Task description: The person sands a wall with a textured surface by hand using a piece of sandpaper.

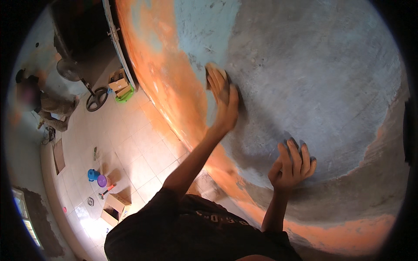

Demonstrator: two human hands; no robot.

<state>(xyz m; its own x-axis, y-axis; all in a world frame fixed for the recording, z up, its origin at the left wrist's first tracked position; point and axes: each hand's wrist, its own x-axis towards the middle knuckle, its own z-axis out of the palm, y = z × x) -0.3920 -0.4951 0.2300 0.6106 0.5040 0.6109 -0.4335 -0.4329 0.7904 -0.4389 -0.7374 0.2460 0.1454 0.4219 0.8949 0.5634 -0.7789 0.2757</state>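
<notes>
My left hand (223, 98) is raised against the wall (305, 87), its fingers closed flat over a small tan, brown-edged piece that looks like folded sandpaper (207, 81). It lies on the pale blue band of paint, beside the grey patch. Most of that piece is hidden under the fingers. Lower and to the right, my right hand (291, 169) rests at the grey patch with fingers spread and nothing visible in it. Dark marks show around its fingertips.
Orange paint (170, 78) borders the wall's left side. On the tiled floor stand a blue jug (92, 175), a purple container (102, 181), a hammer (107, 191) and an open cardboard box (117, 202). Farther off are a fan (69, 70), boxes (117, 81) and another person (54, 106).
</notes>
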